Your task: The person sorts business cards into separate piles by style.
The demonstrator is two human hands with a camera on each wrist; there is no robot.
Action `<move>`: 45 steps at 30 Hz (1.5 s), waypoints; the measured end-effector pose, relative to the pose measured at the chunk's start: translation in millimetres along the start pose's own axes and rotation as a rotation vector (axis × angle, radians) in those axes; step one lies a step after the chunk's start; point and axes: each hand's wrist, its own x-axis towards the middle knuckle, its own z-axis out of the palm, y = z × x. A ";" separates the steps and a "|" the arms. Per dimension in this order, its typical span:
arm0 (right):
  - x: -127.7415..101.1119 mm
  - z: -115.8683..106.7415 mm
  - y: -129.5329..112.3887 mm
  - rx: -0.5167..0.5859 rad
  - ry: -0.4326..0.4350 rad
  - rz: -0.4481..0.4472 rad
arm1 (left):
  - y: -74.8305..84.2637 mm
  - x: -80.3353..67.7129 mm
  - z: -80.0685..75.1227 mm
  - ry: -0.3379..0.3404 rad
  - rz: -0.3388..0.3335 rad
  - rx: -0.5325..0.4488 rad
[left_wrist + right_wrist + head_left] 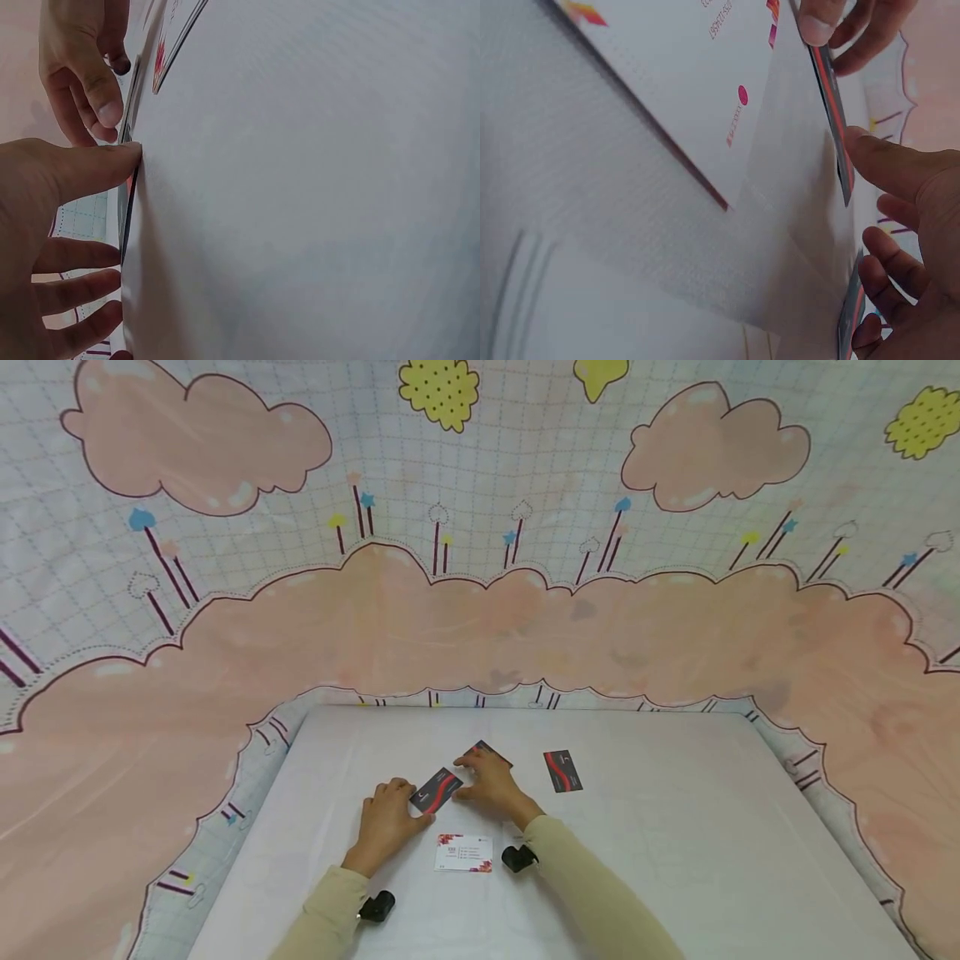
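Four cards lay on the white bench [675, 827], and both hands had met at one of them: a dark card with a red swirl [437, 790], lying flat between the two hands with its long axis running diagonally, near-left to far-right. The left hand [386, 822] lay just to the card's left, thumb against its near-left end, the other fingers loosely spread on the cloth and not closed on anything. The right hand [491, 783] sat on the card's right, thumb touching its far end, fingers relaxed and resting over a second dark card [483, 749] that poked out beyond them. Neither hand had the middle card pinched or lifted as far as I could tell; it was simply bracketed end to end by the two thumbs, both about equally near. A white card with red print [463, 852] lay just nearer the person, between the forearms, and a third dark card [562, 771] lay apart to the right. Pale sleeves covered both arms. Behind the bench hung a cloth backdrop [480, 610] of pink clouds on a pale grid.
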 end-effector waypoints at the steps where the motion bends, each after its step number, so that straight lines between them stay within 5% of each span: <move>1: 0.5 1.0 -0.7 -0.002 -0.003 0.006 | 0.3 -0.4 -0.1 0.000 -0.004 -0.001; 20: 12.8 7.4 1.9 -0.078 -0.051 0.017 | -0.9 -0.8 5.1 0.058 -0.017 -0.089; 35: 9.6 6.0 -2.9 -0.161 -0.024 -0.032 | -0.6 0.7 9.9 -0.003 0.033 -0.107; 45: 6.7 0.2 -8.9 -0.064 -0.070 -0.006 | 1.4 1.3 10.5 0.019 0.023 -0.132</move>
